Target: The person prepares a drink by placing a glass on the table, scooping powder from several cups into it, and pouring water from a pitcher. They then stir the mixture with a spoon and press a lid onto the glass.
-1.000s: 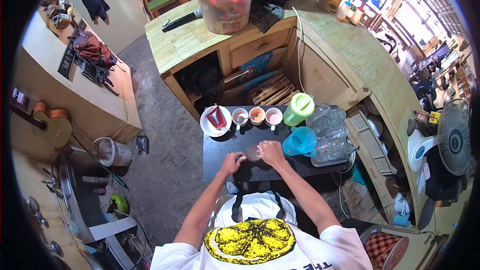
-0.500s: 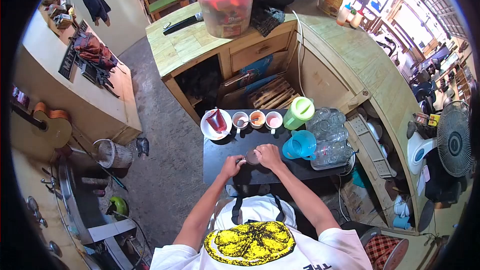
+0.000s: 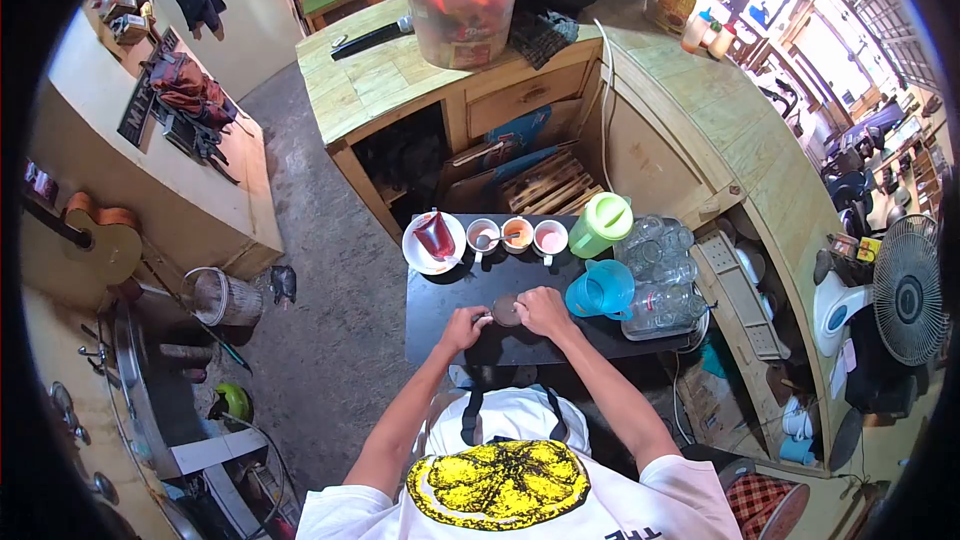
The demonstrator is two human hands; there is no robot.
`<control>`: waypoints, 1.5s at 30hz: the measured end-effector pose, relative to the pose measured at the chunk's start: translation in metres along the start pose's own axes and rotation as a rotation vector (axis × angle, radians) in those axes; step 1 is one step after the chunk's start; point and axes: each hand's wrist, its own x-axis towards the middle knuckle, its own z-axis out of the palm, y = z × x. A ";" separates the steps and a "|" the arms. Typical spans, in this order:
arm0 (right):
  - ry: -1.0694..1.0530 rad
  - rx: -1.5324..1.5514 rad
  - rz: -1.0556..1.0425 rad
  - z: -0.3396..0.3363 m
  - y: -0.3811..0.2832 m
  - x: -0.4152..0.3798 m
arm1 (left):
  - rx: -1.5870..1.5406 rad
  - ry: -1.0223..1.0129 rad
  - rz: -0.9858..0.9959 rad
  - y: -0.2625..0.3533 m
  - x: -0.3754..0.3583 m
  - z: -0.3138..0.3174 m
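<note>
Over the near part of a low black table (image 3: 436,314), my left hand (image 3: 465,328) is closed on the left edge of a small, round brown disc (image 3: 507,310). My right hand (image 3: 543,311) grips the same disc from the right, fingers curled over its rim. Beyond the hands stand three white cups in a row: the left cup (image 3: 483,239), the middle cup (image 3: 517,234) with a spoon in it, and the right cup (image 3: 550,239). Left of them, a white bowl (image 3: 409,247) holds a pouch of red liquid (image 3: 435,237).
A green lidded pitcher (image 3: 600,225) and a blue plastic jug (image 3: 598,289) stand right of the cups. Several glass mugs (image 3: 660,265) crowd the table's right end. Behind is a wooden counter (image 3: 360,75) bearing a pink-lidded tub (image 3: 463,15). A fan (image 3: 909,290) stands far right.
The view has shifted slightly. Both hands keep hold of the brown disc in almost the same place, and the cups, bowl and jugs have not moved on the table.
</note>
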 end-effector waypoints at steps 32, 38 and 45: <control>0.143 0.032 0.042 0.009 -0.003 0.005 | -0.006 -0.002 -0.012 -0.016 0.002 0.007; 0.054 -0.096 0.016 0.004 -0.002 0.000 | -0.017 0.008 -0.004 -0.003 0.000 0.002; -0.017 -0.054 -0.026 0.010 -0.012 -0.001 | -0.014 -0.021 -0.011 -0.006 0.002 0.002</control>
